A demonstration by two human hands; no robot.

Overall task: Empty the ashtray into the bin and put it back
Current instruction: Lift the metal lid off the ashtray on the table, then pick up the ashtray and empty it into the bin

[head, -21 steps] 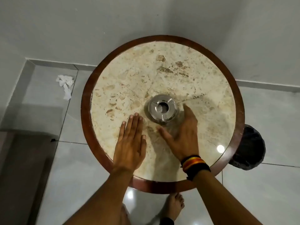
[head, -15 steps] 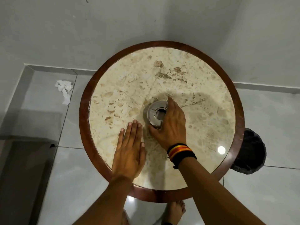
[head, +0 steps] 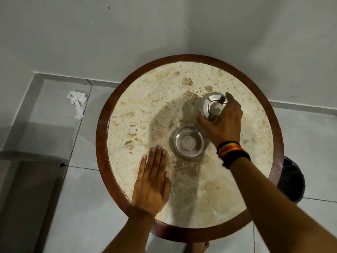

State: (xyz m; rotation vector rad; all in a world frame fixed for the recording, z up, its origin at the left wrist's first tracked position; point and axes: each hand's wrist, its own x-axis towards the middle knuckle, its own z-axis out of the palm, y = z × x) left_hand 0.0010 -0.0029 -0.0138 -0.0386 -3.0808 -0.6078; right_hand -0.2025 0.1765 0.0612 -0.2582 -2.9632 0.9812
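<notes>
On table [head: 255, 136]: 1 ashtray bowl [head: 188, 142] | right hand [head: 223, 123] grips 1 lid [head: 212, 106] | left hand [head: 152, 181] flat, fingers spread

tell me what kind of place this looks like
Probably a corner of a hotel room or a home smoking spot: a round marble-topped side table against plain walls, a metal ashtray bowl, and a black bin on the grey tiled floor.
</notes>
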